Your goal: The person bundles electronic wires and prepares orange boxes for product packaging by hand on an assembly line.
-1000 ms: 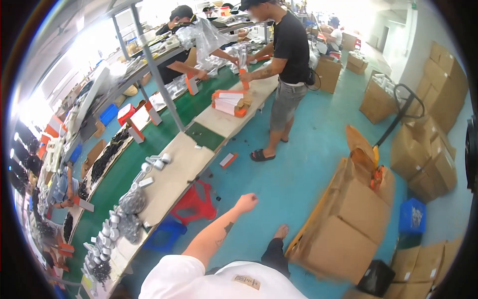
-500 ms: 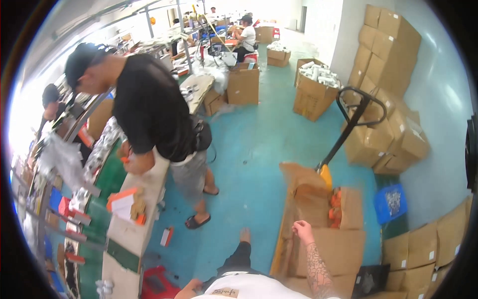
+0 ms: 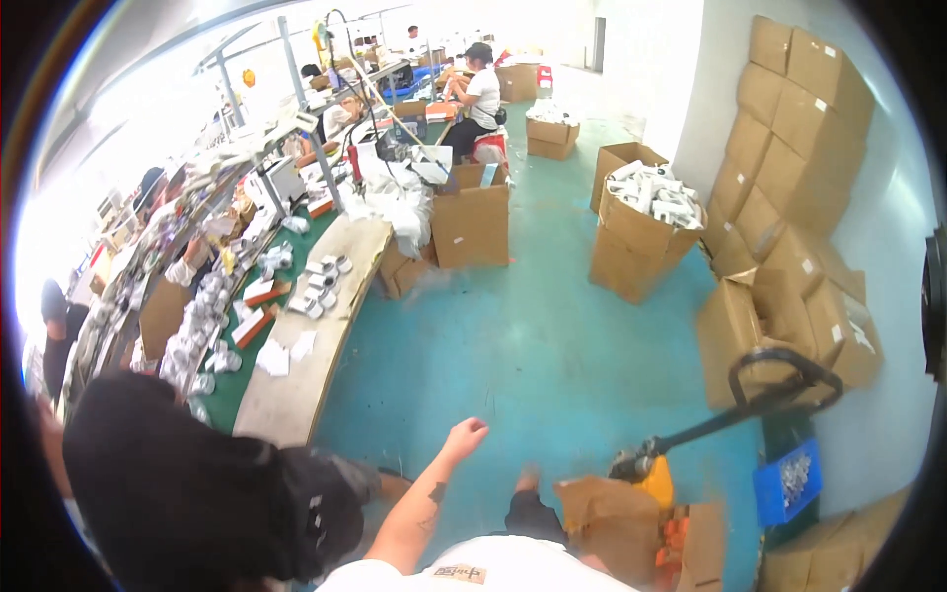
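My left hand [image 3: 466, 439] is held out in front of me above the blue-green floor [image 3: 444, 365], its fingers curled in and nothing showing in them. It touches nothing. My right hand is out of the picture. Right of my leg stands an open cardboard carton [image 3: 604, 523] with orange items [image 3: 674, 541] inside. Just beyond it is a pallet truck [image 3: 656, 481] with a yellow body and a black loop handle [image 3: 784, 380] leaning to the right. Close on my left bends a co-worker in a black shirt [image 3: 187, 483].
A long workbench [image 3: 296, 345] with white parts and small boxes runs along the left. Cartons of white parts [image 3: 641, 232] stand ahead on the right, with stacked cartons [image 3: 789, 128] along the wall. A blue bin [image 3: 789, 483] sits by the wall. A seated worker [image 3: 483, 89] is farther off.
I have moved forward, and the co-worker now appears lower and nearer on my left. My left hand has swung forward into view; my right hand has dropped out of it.
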`<state>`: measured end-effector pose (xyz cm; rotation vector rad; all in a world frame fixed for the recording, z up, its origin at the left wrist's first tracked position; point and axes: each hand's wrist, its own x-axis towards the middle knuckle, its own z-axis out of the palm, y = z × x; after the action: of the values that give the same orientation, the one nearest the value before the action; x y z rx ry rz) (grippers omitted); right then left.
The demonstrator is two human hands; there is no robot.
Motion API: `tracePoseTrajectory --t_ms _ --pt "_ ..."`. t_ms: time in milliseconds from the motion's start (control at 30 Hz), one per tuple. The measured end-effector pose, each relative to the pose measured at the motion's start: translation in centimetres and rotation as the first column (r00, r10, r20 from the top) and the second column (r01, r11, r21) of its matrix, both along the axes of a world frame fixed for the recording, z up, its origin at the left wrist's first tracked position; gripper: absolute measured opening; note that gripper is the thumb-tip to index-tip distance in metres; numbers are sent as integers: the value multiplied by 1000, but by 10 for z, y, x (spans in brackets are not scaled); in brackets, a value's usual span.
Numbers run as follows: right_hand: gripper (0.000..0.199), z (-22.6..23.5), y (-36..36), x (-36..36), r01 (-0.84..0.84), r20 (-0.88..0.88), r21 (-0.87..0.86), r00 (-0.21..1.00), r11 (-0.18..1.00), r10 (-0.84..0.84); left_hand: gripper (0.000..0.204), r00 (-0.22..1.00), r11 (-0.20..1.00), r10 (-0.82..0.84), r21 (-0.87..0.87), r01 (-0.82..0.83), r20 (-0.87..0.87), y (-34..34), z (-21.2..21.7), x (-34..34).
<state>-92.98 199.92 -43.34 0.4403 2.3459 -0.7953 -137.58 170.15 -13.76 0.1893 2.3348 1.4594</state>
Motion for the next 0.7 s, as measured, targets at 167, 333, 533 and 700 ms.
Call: tracePoseTrajectory --t_ms 167,333,533,700 --pt "20 107 72 -260 308 -14 -365 942 878 -336 38 995 970 72 -239 -53 70 18 -32 -149" --pt "23 191 117 -584 531 219 -366 847 764 -484 34 816 675 48 -621 399 577 -93 -205 -180" --pt "21 297 212 -831 455 -60 -584 802 672 -595 21 468 819 545 -560 -123 695 -80 -191 -233" --pt "22 232 297 -887 459 151 -374 888 806 -435 30 928 944 -107 -256 208 357 -12 -209 -414"
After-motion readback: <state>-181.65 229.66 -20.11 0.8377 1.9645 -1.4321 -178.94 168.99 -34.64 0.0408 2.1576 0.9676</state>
